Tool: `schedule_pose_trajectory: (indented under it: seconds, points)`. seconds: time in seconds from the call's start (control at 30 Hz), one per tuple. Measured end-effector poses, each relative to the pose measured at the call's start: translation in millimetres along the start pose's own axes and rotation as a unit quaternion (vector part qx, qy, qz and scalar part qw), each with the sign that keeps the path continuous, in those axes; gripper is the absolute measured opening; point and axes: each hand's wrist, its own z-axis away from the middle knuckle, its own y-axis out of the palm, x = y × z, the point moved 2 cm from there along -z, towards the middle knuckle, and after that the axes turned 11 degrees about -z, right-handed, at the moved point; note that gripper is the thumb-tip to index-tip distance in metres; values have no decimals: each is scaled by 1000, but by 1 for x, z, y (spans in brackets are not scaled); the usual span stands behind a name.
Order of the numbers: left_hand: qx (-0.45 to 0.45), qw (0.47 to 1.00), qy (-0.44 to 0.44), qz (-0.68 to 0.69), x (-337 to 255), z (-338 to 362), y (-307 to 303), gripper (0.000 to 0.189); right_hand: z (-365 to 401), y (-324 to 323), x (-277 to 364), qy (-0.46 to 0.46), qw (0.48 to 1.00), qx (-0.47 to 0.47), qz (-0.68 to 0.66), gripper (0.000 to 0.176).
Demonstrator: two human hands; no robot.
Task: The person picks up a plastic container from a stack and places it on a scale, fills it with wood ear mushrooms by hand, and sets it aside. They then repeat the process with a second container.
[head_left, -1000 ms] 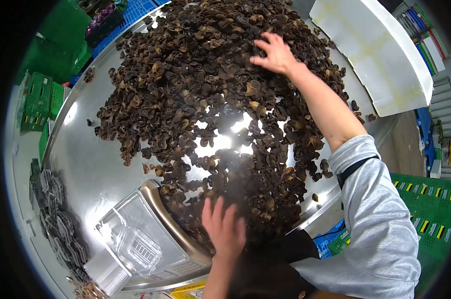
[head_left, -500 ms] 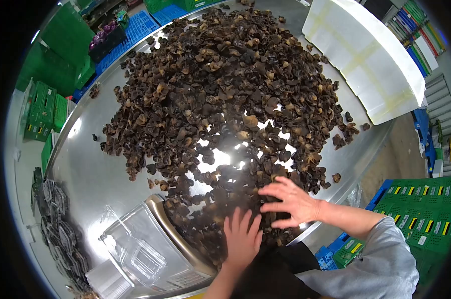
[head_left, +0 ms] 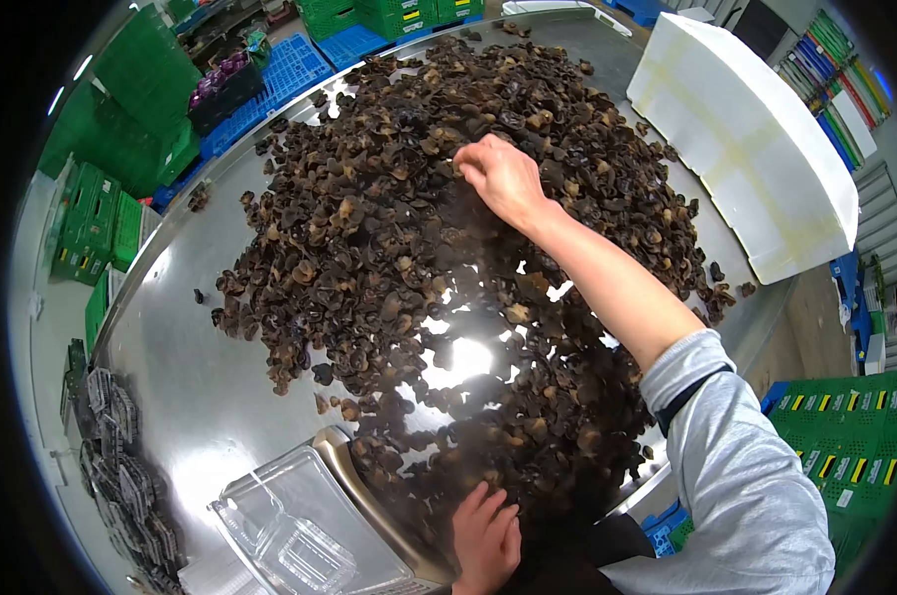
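Dark brown, curled mushroom-like pieces (head_left: 369, 218) lie in a broad heap on a shiny metal table (head_left: 161, 367). Over the upper middle of the heap is my right hand (head_left: 503, 177), its fingers bent and pressed together at the pieces; what they hold, if anything, is hidden. My left hand (head_left: 486, 540) rests at the near edge of the pieces, fingers somewhat apart, with nothing seen in it. Just left of it stands a scale (head_left: 354, 486) with a clear plastic tray (head_left: 315, 555) on top.
A white foam box (head_left: 741, 139) stands at the table's right back. Stacked clear containers (head_left: 121, 466) are at the left. Green crates (head_left: 850, 426) stand at the right and more green crates (head_left: 87, 223) at the left. A dark crate of purple produce (head_left: 221, 84) sits behind.
My right hand has moved forward from the near pieces to the upper heap, and its fingers have closed. My left hand is slightly lower. The camera view has shifted a little.
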Motion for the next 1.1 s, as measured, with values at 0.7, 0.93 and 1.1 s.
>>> schedule_pose_trajectory:
  seconds: [0.7,0.93,1.1]
  points:
    - [-5,991,-78,106,15,-17,-3,16,24,18,7,397,659,149,-621,25]
    - [17,990,-87,107,17,-18,-1,16,16,90,23,-20,988,151,-11,20]
    - [11,983,-130,126,22,-16,-9,14,30,65,35,29,980,123,-154,26]
